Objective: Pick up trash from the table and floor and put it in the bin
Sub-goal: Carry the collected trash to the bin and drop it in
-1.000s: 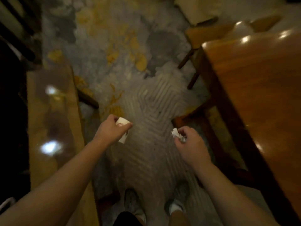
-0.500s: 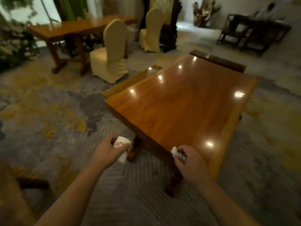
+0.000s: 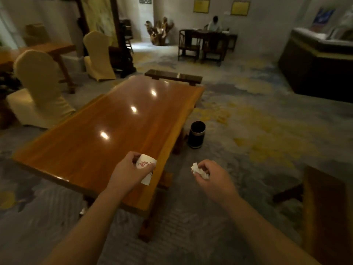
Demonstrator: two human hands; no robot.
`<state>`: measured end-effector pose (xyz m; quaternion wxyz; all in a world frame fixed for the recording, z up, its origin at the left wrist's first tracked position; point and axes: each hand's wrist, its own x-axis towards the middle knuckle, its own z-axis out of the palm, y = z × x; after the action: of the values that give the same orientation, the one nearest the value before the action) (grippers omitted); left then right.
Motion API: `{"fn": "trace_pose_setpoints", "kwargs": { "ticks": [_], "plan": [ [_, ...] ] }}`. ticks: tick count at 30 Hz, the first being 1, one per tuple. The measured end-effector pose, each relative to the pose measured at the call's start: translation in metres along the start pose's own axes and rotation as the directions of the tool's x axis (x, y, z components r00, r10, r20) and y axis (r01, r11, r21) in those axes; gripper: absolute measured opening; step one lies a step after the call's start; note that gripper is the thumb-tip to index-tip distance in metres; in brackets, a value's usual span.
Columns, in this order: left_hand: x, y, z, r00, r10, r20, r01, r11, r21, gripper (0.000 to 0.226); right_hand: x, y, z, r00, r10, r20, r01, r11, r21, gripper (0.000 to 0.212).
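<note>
My left hand point(image 3: 127, 172) grips a white paper cup point(image 3: 146, 168) with a red pattern, held over the near right corner of the long glossy wooden table point(image 3: 107, 131). My right hand point(image 3: 212, 176) pinches a crumpled white tissue point(image 3: 198, 170) above the carpet to the right of the table. A black cylindrical bin point(image 3: 196, 134) with a silver band stands on the floor beside the table's right edge, ahead of both hands and well beyond reach.
A wooden bench point(image 3: 324, 213) is at the near right and a dark bench point(image 3: 173, 77) at the table's far end. Cream-covered chairs point(image 3: 40, 92) stand left. A dark counter point(image 3: 315, 67) lies far right. A person sits at a distant desk point(image 3: 214, 23).
The view has swung up from the floor and my feet to the room, bringing the table and then the bin into sight. Both hands keep hold of the cup and the tissue.
</note>
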<state>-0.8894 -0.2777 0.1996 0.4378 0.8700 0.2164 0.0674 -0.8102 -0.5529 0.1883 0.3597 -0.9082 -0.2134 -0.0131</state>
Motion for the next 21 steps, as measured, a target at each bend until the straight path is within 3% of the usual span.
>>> {"fn": "trace_pose_setpoints", "kwargs": {
  "ticks": [9,21],
  "plan": [
    [0.087,0.085,0.098,0.995,0.035,0.092,-0.041,0.997,0.058,0.068,0.066,0.093,-0.060,0.996,0.070,-0.052,-0.071,0.997,-0.030,0.012],
    [0.331,0.150,0.214,0.974,0.061,0.219,-0.069,0.997,0.033,0.063,0.255,0.205,-0.096,0.978,0.208,-0.018,-0.209,0.976,-0.067,0.005]
  ]
}}
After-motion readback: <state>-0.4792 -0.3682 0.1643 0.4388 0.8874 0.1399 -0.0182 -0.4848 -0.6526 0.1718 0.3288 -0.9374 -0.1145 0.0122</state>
